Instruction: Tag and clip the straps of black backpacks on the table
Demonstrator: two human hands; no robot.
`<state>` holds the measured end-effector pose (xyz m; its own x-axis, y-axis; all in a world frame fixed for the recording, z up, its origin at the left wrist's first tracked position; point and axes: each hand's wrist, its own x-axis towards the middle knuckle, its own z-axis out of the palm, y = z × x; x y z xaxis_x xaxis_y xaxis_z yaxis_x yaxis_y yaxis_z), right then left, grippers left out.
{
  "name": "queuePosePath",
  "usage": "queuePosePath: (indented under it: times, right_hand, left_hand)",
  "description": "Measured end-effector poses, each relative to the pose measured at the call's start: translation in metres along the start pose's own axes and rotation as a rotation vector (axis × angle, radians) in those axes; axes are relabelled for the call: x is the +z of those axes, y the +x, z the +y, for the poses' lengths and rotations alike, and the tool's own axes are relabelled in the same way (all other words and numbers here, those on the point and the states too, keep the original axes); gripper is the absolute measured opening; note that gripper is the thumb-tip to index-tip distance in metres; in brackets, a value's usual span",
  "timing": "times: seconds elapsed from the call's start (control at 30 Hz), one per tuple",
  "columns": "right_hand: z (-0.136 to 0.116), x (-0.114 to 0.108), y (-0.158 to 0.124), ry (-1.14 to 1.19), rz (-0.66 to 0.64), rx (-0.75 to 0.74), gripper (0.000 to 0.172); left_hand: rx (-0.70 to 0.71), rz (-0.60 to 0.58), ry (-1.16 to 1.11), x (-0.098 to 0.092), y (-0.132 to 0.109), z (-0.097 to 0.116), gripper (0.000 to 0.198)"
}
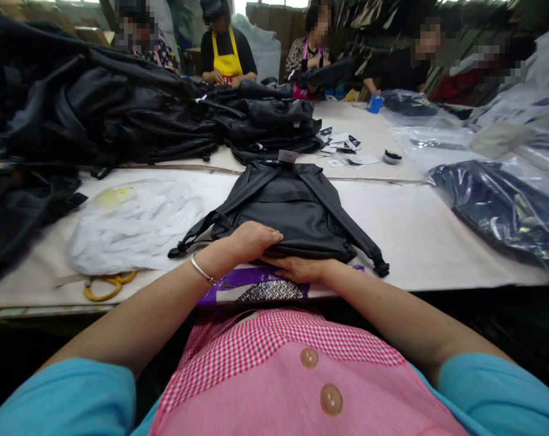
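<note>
Find the black backpack (296, 219) flat on the white table (405, 230), straps upward, near edge at both hands. Looks soft and bendable, probably rather light, maybe a little slippery, not fragile. See the left hand (251, 239) loosely curled over the near edge; cannot tell firm grip from simple pressing. See the right hand (301, 268) almost flat, fingers stretched along the same edge, not closed on anything. Better to hold by the body's edges than by the loose shoulder straps (347, 223).

No readable text, tag (287, 156) atop the backpack (286, 213) too small; cards (343, 144) toward the far edge of the bench (396, 209), illegible
</note>
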<state>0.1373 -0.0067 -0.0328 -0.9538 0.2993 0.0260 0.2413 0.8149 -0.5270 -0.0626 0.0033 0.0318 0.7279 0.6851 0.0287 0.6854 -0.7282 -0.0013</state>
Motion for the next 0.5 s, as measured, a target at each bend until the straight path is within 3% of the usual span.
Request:
queuePosePath:
  times: [0.13, 0.23, 0.33, 0.5]
  right_hand:
    - [0.007, 0.01, -0.004, -0.049, 0.135, -0.066, 0.054]
    - [0.013, 0.013, -0.003, 0.026, 0.257, -0.038, 0.048]
    - [0.015, 0.009, 0.002, 0.155, 0.335, -0.011, 0.042]
    - [0.01, -0.005, 0.012, 0.324, 0.343, 0.222, 0.034]
  left_hand:
    - [0.027, -0.014, 0.037, -0.014, 0.011, -0.007, 0.025]
    - [0.024, 0.216, 0.119, -0.018, 0.002, 0.001, 0.026]
    - [0.038, 0.44, 0.154, -0.006, -0.03, 0.015, 0.028]
    - [0.101, 0.341, 0.073, 0.033, -0.079, 0.022, 0.023]
